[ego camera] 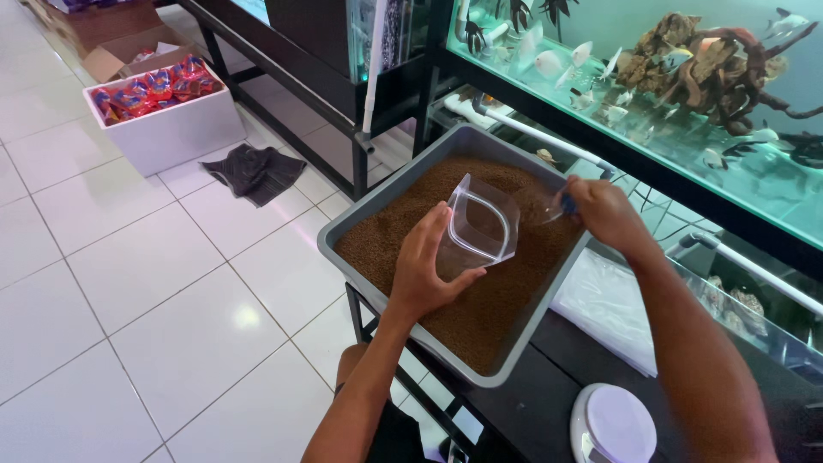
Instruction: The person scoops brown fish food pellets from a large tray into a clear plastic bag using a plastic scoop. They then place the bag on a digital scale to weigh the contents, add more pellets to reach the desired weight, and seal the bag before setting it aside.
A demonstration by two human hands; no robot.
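A grey tray [343, 230] full of fine brown pellets [514, 283] rests on a black table. My left hand [423, 266] holds a clear plastic bag [480, 227] upright over the pellets, mouth held wide. My right hand [604, 210] hovers at the tray's right rim, fingers closed on a clear plastic scoop [557, 206] with a small blue part. The scoop sits just right of the bag's mouth.
A fish tank [686, 77] with driftwood and pale fish stands behind the tray. Clear plastic bags [604, 304] and a white scale [613, 424] lie on the table at right. On the tiled floor sit a white foam box [171, 129] of red packets and a dark cloth [253, 171].
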